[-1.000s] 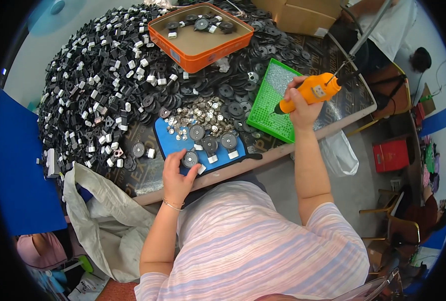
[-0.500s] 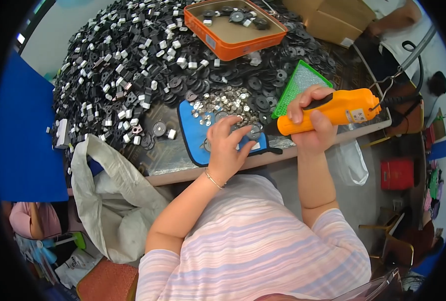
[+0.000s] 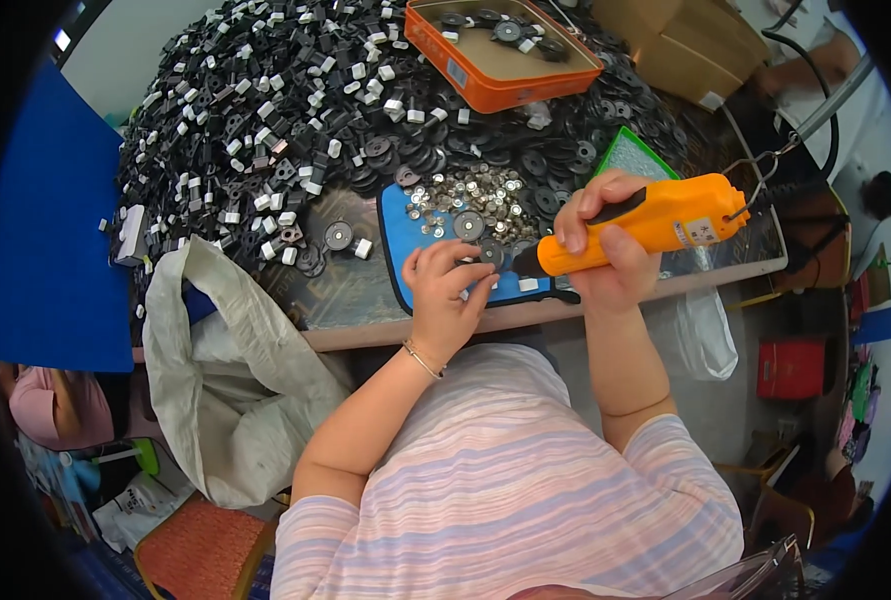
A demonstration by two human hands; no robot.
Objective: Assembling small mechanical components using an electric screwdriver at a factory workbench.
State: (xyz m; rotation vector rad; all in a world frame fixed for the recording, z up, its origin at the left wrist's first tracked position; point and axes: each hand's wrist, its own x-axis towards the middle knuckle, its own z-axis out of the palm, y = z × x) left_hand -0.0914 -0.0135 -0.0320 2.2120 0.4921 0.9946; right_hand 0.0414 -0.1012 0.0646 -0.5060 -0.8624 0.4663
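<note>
One dark disc [image 3: 492, 255] is being pinched over the blue mat [image 3: 397, 240] by fingers of the left hand [image 3: 443, 295], those of the right hand [image 3: 620, 262] curling around an orange power screwdriver [image 3: 665, 205].

Discs [image 3: 468, 226], caps [image 3: 497, 190] on mat [image 3: 397, 225], tin [image 3: 525, 93] behind

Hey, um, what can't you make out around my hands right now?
In the head view:
Black disc: the left hand covers part; whether it's held, I can't tell.
Orange screwdriver: its tip is too small and dark to show contact.
Green tray: partly hidden behind the right hand.
Orange tin: cut off by the top edge.
Silver parts: too small for detail.
</note>
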